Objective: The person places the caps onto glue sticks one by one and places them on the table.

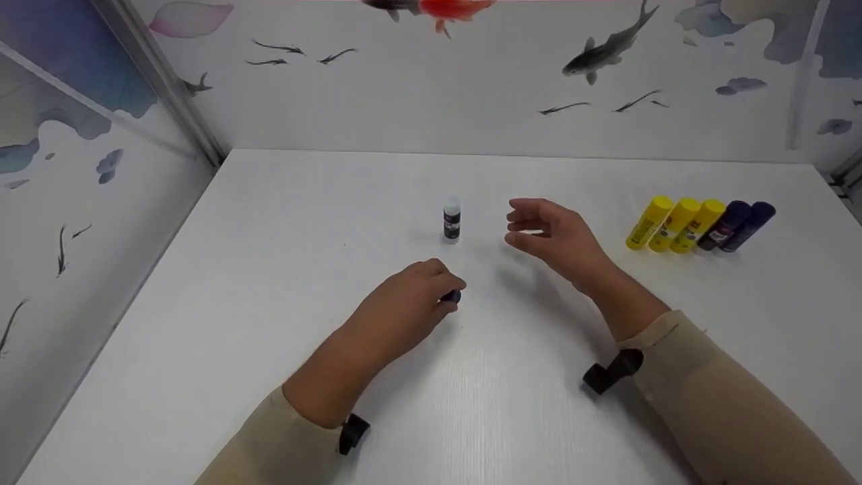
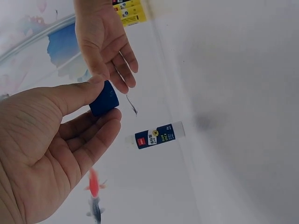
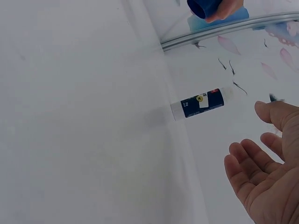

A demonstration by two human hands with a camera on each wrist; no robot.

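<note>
A glue stick with a dark blue label stands upright and uncapped on the white table, its pale top exposed. Nearer the body, my left hand pinches a dark blue cap between thumb and fingers. The cap's hollow end shows in the right wrist view. To the right of the glue stick is my right hand, fingers loosely spread and holding nothing. In the right wrist view, a gap separates its fingertips from the glue stick.
At the right of the table, several glue sticks stand in a row: three yellow ones and two dark blue ones. White panels printed with fish border the table's back and left side.
</note>
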